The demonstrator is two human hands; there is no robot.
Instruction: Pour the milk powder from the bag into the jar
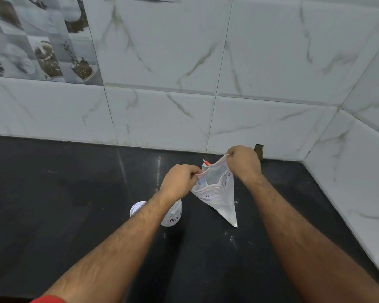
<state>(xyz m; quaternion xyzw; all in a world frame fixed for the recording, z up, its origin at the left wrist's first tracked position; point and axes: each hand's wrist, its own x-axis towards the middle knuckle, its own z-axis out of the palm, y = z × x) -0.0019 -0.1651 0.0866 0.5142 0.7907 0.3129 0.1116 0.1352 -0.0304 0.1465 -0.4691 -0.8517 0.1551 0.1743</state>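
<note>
— Black counter (74,193), marble-look wall tiles (260,62) behind. What's where?
— Both hands pinch the bag's (222,200) mouth open above it — left hand (179,182), right hand (244,164), fingers closed on the rim.
— And the jar (173,215)?
— Under the left forearm, partly hidden, its lid (137,207) just beside.

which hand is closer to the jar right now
Left. The left hand grips the bag just above the jar; the right hand holds the bag's far edge, farther right.
</note>
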